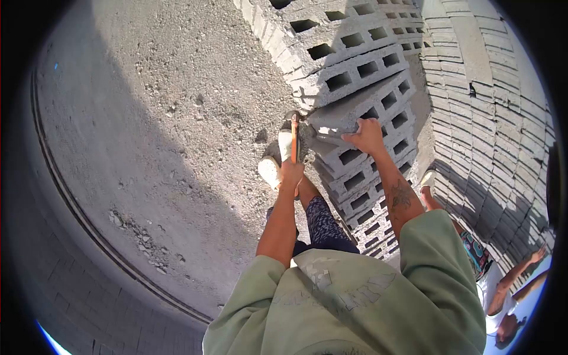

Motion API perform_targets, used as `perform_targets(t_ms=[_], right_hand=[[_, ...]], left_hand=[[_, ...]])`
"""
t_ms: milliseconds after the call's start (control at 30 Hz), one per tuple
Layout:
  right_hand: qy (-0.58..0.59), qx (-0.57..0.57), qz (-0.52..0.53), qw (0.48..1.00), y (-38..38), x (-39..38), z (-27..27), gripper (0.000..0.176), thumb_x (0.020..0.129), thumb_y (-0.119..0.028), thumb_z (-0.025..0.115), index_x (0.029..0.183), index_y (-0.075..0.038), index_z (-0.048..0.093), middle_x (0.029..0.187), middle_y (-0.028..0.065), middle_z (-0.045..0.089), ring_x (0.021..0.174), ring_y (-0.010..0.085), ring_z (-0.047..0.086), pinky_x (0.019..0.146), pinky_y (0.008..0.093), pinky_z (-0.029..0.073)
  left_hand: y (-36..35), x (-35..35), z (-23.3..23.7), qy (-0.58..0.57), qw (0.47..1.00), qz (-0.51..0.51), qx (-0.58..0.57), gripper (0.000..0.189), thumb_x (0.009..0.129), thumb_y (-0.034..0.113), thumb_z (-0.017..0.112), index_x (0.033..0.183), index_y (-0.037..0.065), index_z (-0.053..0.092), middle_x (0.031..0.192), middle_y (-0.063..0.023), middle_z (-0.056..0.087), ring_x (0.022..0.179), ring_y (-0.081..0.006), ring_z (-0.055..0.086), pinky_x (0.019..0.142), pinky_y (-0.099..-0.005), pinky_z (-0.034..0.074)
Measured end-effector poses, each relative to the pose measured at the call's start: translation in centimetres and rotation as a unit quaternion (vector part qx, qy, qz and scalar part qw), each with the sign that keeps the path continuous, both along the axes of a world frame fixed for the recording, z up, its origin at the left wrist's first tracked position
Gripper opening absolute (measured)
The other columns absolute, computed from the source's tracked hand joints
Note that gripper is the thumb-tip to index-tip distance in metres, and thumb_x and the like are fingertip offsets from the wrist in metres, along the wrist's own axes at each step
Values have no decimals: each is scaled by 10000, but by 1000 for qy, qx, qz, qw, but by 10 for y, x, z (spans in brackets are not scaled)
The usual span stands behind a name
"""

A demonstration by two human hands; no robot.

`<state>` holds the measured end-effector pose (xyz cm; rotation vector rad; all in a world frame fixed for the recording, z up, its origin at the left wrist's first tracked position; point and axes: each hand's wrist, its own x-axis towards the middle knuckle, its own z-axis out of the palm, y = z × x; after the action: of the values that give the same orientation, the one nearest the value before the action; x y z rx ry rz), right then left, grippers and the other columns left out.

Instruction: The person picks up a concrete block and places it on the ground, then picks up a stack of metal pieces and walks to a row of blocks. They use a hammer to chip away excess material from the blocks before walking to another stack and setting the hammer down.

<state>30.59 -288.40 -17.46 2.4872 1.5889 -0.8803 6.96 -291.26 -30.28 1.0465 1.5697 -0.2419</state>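
My left hand (291, 173) is closed round the handle of a hammer (294, 142) with an orange shaft. The hammer's dark head is up by the side of the block stack, above my light shoes (270, 171). My right hand (367, 137) grips the edge of a grey hollow concrete block (337, 121), its fingers bent at one of the openings. This block lies on top of the stack, tilted against the row behind it. The fingertips of my right hand are partly hidden.
More stacked hollow blocks (355, 74) run to the top. A block wall (467, 112) stands at the right. Another person (500, 290) is at the lower right with an arm stretched out. Gravel ground (177, 118) with loose rubble (145, 242) lies at the left.
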Motion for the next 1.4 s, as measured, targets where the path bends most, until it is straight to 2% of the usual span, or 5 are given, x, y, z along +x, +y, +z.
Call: perform_targets(t_ms=[433,633,867,1100,1400], right_hand=[[-77,33,28,996,102,-24,-32,555,694,-586,630,835,-51,671,783,100,654,889,235,591,983,399,274],[-8,45,-44,998,104,-19,-64,177,654,-273,637,618,-100,624,541,59,590,558,234,581,934,372,288],[5,64,-36,997,84,-15,-46,160,606,-233,661,641,-78,653,653,115,641,667,225,616,878,328,311],[47,37,-12,998,86,22,4,359,574,-327,673,679,16,642,671,177,626,744,336,586,830,368,386],[56,26,-7,998,95,28,13,422,551,-364,745,584,21,576,578,171,577,666,353,577,721,424,433]], left_hand=[[121,-27,237,-98,977,101,163,51,759,46,590,791,42,550,609,-74,544,536,-132,515,492,-312,427],[224,130,336,-652,651,72,383,177,736,-76,613,760,58,501,632,-87,520,503,-105,471,457,-244,401],[226,94,139,36,847,-436,303,208,708,74,601,897,4,547,729,-156,601,650,-286,587,628,-329,463],[108,-46,176,-167,962,167,137,140,698,7,578,810,21,495,588,-25,474,447,-115,449,419,-259,379],[94,-44,67,-614,603,497,114,53,784,50,482,732,45,491,528,-56,472,382,-148,431,414,-282,400]])
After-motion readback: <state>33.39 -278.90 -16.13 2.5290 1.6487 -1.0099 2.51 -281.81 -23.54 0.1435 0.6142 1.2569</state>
